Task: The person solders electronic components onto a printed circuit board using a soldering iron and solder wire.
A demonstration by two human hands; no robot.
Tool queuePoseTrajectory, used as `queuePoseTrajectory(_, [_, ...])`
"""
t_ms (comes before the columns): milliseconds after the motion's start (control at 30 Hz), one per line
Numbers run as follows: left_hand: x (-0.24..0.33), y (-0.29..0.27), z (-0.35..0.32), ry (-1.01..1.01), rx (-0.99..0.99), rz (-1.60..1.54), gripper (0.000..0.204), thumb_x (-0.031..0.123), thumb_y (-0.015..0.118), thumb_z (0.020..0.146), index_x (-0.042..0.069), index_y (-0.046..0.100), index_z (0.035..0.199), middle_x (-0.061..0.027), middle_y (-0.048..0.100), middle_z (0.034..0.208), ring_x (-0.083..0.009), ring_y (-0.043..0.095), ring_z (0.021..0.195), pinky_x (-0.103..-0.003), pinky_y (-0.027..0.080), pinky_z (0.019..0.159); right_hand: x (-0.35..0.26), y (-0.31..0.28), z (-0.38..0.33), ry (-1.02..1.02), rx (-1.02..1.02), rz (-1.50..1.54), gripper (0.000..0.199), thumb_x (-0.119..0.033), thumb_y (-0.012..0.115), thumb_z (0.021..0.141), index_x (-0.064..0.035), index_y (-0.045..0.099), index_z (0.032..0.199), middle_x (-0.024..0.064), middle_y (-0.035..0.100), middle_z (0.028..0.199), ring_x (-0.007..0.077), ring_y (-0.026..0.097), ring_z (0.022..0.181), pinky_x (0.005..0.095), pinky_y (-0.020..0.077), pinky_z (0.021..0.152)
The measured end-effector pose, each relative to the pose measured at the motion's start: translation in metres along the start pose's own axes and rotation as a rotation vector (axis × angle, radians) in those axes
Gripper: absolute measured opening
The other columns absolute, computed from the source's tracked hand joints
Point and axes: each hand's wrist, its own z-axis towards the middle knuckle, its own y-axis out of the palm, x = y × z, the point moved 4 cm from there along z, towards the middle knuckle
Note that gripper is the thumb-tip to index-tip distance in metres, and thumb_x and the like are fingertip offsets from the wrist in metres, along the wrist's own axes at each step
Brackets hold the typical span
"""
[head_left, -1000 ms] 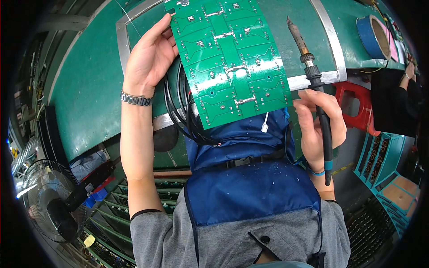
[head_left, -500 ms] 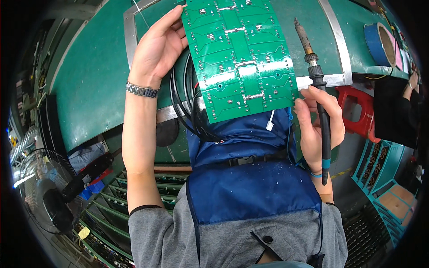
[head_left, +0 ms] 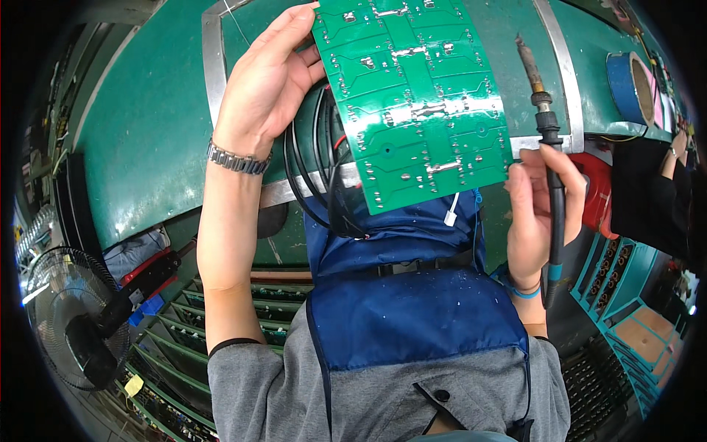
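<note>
While left hand [head_left: 266, 85] grips circuit board [head_left: 412, 96] over green bench [head_left: 147, 125], right hand [head_left: 536, 214] clamps soldering iron [head_left: 549, 162].

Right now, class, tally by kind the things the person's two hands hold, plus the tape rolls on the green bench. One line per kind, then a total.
Green circuit board, at the left hand: 1
Soldering iron, in the right hand: 1
Blue tape roll: 1
Total: 3

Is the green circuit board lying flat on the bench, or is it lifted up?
Lifted. The left hand holds the green circuit board by its edge, solder side up, its near end overhanging the blue apron.
</note>
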Motion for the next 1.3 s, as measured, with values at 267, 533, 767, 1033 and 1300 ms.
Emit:
queuePoseTrajectory(267, [0.036,0.023,-0.039,0.372,0.269,0.971,0.030,0.016,0.058,0.094,0.000,0.059,0.120,-0.0131,0.063,0.113,-0.0209,0.061,0.103,-0.032,0.052,0.084,-0.005,-0.022,0.022,-0.145,0.058,-0.236,0.030,-0.013,0.055,0.095,0.0026,0.056,0.121,0.0148,0.066,0.093,0.0154,0.063,0.075,0.0277,0.0511,0.074])
queuePoseTrajectory(533, [0.027,0.018,-0.072,0.316,0.141,1.519,0.030,-0.001,0.061,0.085,0.003,0.063,0.115,-0.0126,0.063,0.111,-0.0240,0.060,0.102,-0.032,0.049,0.085,-0.023,-0.055,0.026,-0.150,0.317,-0.187,0.063,-0.049,0.042,0.098,0.0112,0.052,0.115,0.0203,0.065,0.079,0.0157,0.060,0.057,0.0231,0.0505,0.056])
queuePoseTrajectory(767, [0.034,0.021,-0.060,0.534,0.145,1.746,0.014,-0.003,0.062,0.084,0.001,0.065,0.097,-0.0121,0.064,0.090,-0.0230,0.062,0.085,-0.032,0.048,0.075,-0.036,-0.068,0.022,-0.063,0.442,0.006,0.049,-0.034,0.041,0.095,0.0107,0.060,0.097,0.0171,0.060,0.074,0.0126,0.051,0.050,0.0204,0.0416,0.052])
queuePoseTrajectory(1033, [0.042,0.054,-0.104,0.451,0.271,1.256,0.010,-0.008,0.062,0.078,-0.002,0.062,0.086,-0.0083,0.058,0.078,-0.0169,0.056,0.066,-0.027,0.046,0.061,-0.047,-0.070,0.032,-0.169,0.051,0.175,0.036,-0.027,0.044,0.088,0.0048,0.058,0.076,0.0083,0.049,0.057,0.0110,0.036,0.047,0.0271,0.0267,0.048])
queuePoseTrajectory(1300, [0.022,0.090,-0.109,0.421,0.010,1.262,0.019,-0.007,0.070,0.074,0.000,0.067,0.091,-0.0088,0.060,0.081,-0.0155,0.058,0.063,-0.027,0.048,0.055,-0.050,-0.065,0.040,-0.140,0.053,0.174,0.036,-0.025,0.043,0.088,0.0056,0.058,0.076,0.0088,0.049,0.055,0.0110,0.040,0.046,0.0267,0.0299,0.045])
